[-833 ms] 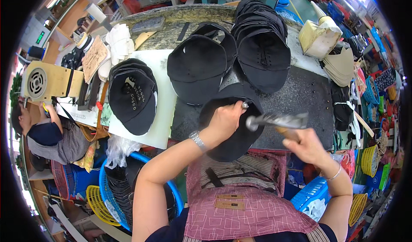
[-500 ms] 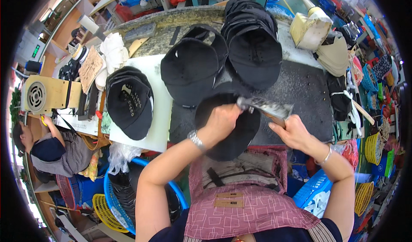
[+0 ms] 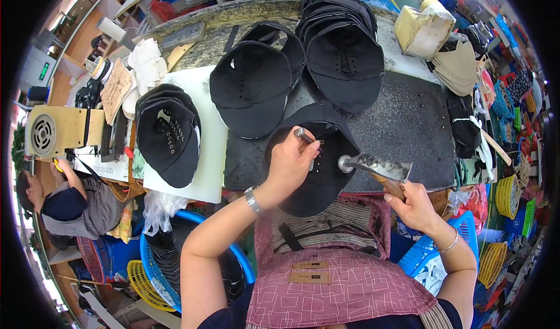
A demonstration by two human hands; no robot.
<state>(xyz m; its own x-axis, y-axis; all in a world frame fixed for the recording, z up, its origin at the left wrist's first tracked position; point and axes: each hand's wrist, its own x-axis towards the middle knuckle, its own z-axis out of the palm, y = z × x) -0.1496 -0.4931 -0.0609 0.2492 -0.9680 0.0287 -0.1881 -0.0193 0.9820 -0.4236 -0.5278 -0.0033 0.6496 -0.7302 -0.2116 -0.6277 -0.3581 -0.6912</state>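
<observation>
A black fabric piece that looks like a shoe upper [image 3: 318,193] lies at the near edge of the dark work mat [image 3: 411,136], small holes showing in its middle. My left hand [image 3: 287,167] is closed around a short metal punch [image 3: 303,135] over this piece; the punch's lower end is partly hidden by the fingers. Beside it on the right, my right hand [image 3: 416,206] grips a hammer [image 3: 388,168] by its wooden handle. The hammer's round face hangs over the right side of the upper, apart from the punch.
Beyond my hands lie another black upper [image 3: 251,81] and a tall stack of them [image 3: 344,55]. More uppers with metal eyelets [image 3: 169,136] rest on a white board [image 3: 213,171]. A yellowed container with a spout [image 3: 424,28] stands far right. At left sits another person [image 3: 76,203].
The hammer has swung right, away from the left hand. My left hand has shifted slightly left and tilted, exposing the punch and the holes. The view has shifted a little.
</observation>
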